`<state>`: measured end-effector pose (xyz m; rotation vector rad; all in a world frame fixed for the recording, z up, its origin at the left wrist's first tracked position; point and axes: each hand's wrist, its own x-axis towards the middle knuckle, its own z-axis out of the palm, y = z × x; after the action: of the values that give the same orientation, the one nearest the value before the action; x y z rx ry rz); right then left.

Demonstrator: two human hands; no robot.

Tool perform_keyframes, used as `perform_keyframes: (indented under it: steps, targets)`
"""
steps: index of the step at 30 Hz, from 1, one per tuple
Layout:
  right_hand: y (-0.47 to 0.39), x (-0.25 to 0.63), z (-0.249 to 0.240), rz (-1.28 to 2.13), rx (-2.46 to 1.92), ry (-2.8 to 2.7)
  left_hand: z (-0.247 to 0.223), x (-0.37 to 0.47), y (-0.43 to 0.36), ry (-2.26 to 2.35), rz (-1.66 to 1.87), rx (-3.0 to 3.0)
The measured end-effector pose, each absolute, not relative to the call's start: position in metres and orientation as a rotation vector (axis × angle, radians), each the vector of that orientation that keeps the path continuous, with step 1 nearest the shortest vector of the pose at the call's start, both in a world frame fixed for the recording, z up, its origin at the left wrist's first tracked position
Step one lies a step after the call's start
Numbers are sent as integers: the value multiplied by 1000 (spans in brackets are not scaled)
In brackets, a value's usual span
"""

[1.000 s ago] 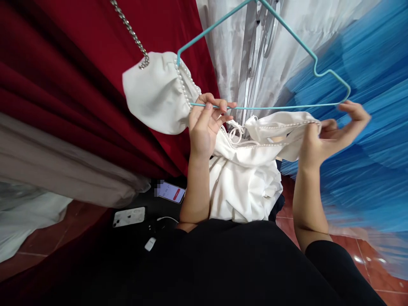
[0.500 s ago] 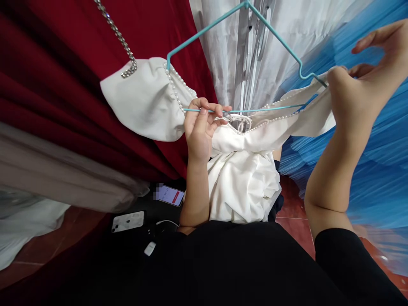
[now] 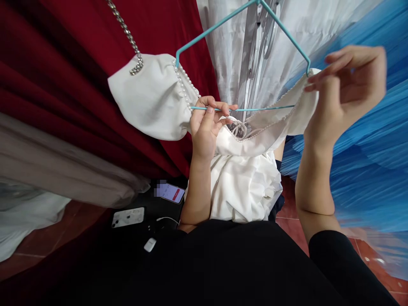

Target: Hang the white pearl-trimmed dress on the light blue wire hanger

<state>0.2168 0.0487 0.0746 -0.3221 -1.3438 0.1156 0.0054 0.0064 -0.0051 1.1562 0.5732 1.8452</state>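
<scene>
Under the hanger [image 3: 248,110], the dress [image 3: 248,148] is sagging between the left hand [image 3: 206,127], pinching the hanger, and the half-curled right hand [image 3: 346,87], touching the dress, grip unclear.

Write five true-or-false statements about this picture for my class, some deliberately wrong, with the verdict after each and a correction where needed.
1. The left hand grips the bottom bar of the light blue hanger. True.
2. The right hand rests in the person's lap. False: it is raised at the edge of the white garment, near one end of the hanger.
3. A silvery chain runs from the white garment to the picture's top edge. True.
4. The curtain behind the chain is green. False: it is deep red.
5. Both phones lie screen up. False: the lit phone does, but the other phone shows its back.
</scene>
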Motion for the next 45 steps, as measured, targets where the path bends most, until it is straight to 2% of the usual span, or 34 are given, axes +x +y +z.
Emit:
perform_keyframes:
  steps: [6, 10, 15, 21, 25, 27, 40, 45]
  targets:
    - [26, 187, 26, -17, -640, -2054, -4, 8, 4, 685, 1820, 1168]
    - [33, 188, 2, -125, -715, -2035, -7, 7, -8, 787, 1733, 1180]
    - [36, 196, 2, -156, -686, -1996, 11, 4, -44, 979, 1560, 1337]
    - [36, 193, 1, -157, -687, -1967, 44, -6, -43, 1016, 2352, 1573]
    - [37, 193, -2, -90, -733, -1976, 45, -22, -20, 1508, 2277, 1760]
    - [38, 193, -4, -68, -752, -1986, 42, -27, -9, 1607, 2286, 1853]
    - [41, 193, -3, -106, -711, -2055, 61, -58, 29, 1266, 2626, 1633]
    - [43, 196, -2, -99, -735, -2041, 37, -96, 22, 1325, 2642, 1525]
